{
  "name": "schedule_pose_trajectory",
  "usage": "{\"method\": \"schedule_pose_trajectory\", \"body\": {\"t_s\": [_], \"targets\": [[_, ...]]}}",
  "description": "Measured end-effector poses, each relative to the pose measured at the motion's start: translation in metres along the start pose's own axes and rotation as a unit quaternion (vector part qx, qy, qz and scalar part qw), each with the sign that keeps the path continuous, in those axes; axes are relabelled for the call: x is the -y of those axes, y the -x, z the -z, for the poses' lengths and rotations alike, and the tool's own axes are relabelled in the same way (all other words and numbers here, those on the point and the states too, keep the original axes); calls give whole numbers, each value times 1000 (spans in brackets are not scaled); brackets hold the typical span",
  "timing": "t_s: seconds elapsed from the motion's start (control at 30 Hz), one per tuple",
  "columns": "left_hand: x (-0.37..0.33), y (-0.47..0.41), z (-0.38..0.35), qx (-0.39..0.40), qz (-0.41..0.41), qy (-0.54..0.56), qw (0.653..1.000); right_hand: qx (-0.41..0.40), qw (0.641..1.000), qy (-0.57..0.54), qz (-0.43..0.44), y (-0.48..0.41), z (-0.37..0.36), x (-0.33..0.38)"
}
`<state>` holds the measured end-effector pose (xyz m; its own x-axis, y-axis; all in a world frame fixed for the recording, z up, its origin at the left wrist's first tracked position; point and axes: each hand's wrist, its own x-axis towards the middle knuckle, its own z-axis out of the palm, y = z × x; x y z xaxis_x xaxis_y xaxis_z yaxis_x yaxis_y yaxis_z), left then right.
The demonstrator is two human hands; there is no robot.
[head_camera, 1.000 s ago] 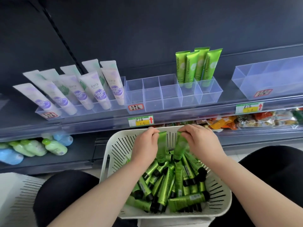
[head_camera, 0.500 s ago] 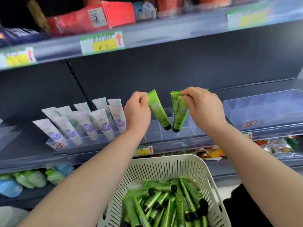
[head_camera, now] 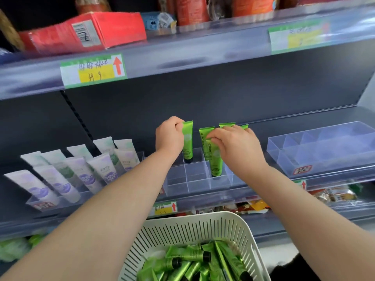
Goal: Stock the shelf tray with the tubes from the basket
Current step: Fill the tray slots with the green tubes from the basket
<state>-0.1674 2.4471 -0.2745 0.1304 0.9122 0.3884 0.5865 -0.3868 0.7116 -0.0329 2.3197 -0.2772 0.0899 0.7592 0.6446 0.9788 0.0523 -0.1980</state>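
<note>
Head view: nearest, at the bottom edge, a white slotted basket (head_camera: 239,222) holds a loose heap of green tubes (head_camera: 188,255) with black caps, lying at all angles. Both bare forearms reach up and over it toward the middle shelf. On that shelf's front edge, just above the basket, sits a small price label (head_camera: 165,207) with a red arrow.

On the shelf stands the clear divided tray (head_camera: 194,179). The left grip (head_camera: 169,136) pinches the flat crimped top of one green tube (head_camera: 187,140), which stands upright, cap down, in a back-row cell. The right grip (head_camera: 237,147) pinches the top of a second green tube (head_camera: 215,161); it is upright too, with its cap down inside a front-row cell, further right than the first. Just behind that one another tube (head_camera: 204,134) stands in the back row, and two more green tops (head_camera: 226,124) peek above the right knuckles.

To the left, a separate tray carries leaning white and purple tubes (head_camera: 81,175). To the right, well apart, is another clear compartment tray (head_camera: 324,151).

Farthest and above, the upper shelf edge bears a green and yellow price tag (head_camera: 93,69), with a red box (head_camera: 85,31) lying on top.
</note>
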Motion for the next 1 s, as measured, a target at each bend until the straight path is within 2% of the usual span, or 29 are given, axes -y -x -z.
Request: {"method": "schedule_pose_trajectory", "body": {"t_s": [0.23,0.4,0.53,0.7,0.8,1.0], "targets": [[16,-7,-7,64,0,-27,998,-53,999,3,6,-9,1,-3],[17,-3,7,65,-19,-35,997,-59,998,-4,5,-19,2,9],[12,8,26,53,-92,-107,989,-55,998,-17,-1,-32,-4,21],[20,22,45,104,-198,-215,951,-58,998,-4,1,-51,-18,29],[24,30,49,114,-214,-214,946,-29,999,8,-17,-60,-29,31],[32,34,53,130,-191,-206,951,84,994,55,-37,-62,-50,30]]}}
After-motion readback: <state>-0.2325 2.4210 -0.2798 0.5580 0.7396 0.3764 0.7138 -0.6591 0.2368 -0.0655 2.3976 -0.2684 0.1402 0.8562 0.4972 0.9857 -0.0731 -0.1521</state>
